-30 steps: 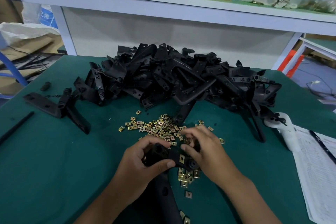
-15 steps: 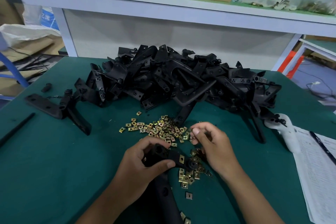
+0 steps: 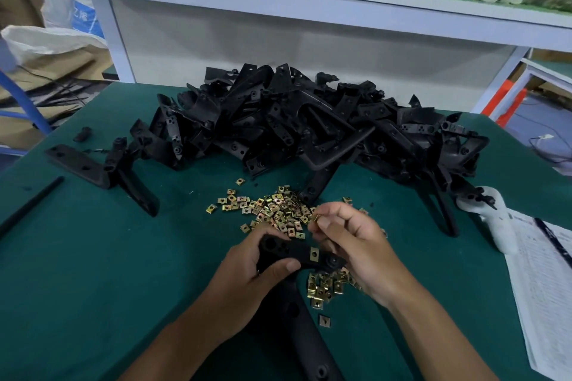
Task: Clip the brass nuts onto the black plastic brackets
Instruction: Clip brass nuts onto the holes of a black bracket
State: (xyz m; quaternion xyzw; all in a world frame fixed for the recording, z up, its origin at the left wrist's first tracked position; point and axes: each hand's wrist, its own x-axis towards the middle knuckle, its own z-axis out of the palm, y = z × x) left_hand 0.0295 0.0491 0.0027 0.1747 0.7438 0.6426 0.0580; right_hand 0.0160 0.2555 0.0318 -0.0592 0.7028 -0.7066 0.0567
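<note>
My left hand (image 3: 247, 275) grips a black plastic bracket (image 3: 291, 254) at its upper end; the bracket's long arm runs down toward me. One brass nut (image 3: 314, 254) sits clipped on the bracket. My right hand (image 3: 356, 244) hovers just right of the bracket and pinches a single brass nut (image 3: 315, 218) between thumb and forefinger. Loose brass nuts (image 3: 272, 210) lie scattered on the green table (image 3: 93, 272) beyond my hands, with a smaller clump (image 3: 325, 286) under my right hand.
A large heap of black brackets (image 3: 309, 127) fills the far middle of the table. A lone bracket (image 3: 102, 170) lies at the left, a black rod (image 3: 31, 204) further left. A white object (image 3: 495, 219) and printed sheets (image 3: 551, 288) sit at the right.
My right hand left the bracket, reached into the loose nuts and rose with one nut pinched in its fingertips. My left hand kept hold of the bracket.
</note>
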